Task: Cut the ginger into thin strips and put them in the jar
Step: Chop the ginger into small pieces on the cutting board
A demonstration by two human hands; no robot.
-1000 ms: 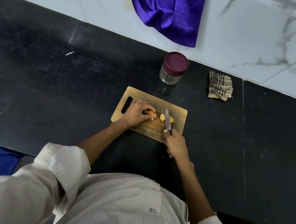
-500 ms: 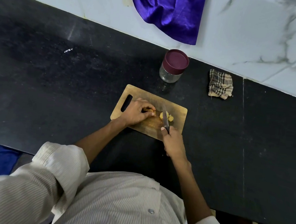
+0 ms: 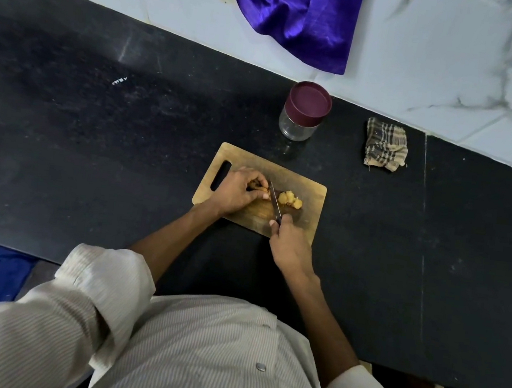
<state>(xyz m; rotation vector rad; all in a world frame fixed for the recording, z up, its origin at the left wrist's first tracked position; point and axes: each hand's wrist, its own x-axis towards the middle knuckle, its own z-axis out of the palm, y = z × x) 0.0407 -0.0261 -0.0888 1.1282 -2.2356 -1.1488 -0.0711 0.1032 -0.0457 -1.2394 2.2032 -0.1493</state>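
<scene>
A small wooden cutting board (image 3: 309,196) lies on the black counter. My left hand (image 3: 237,192) grips the uncut ginger (image 3: 257,187), which is mostly hidden under my fingers. My right hand (image 3: 289,244) holds a knife (image 3: 274,202) by its handle, the blade standing right against my left fingertips. Cut yellow ginger pieces (image 3: 290,198) lie just right of the blade. Behind the board stands a glass jar (image 3: 300,119) with a maroon lid on it.
A folded checked cloth (image 3: 385,148) lies right of the jar near the marble wall. A purple cloth (image 3: 298,18) hangs down the wall behind the jar. The black counter (image 3: 97,133) stretches wide on both sides; its front edge runs by my body.
The knife has shifted left, from beside the cut pieces to right against my left fingers. The cut pieces now lie apart on the blade's right. My left hand still holds the ginger.
</scene>
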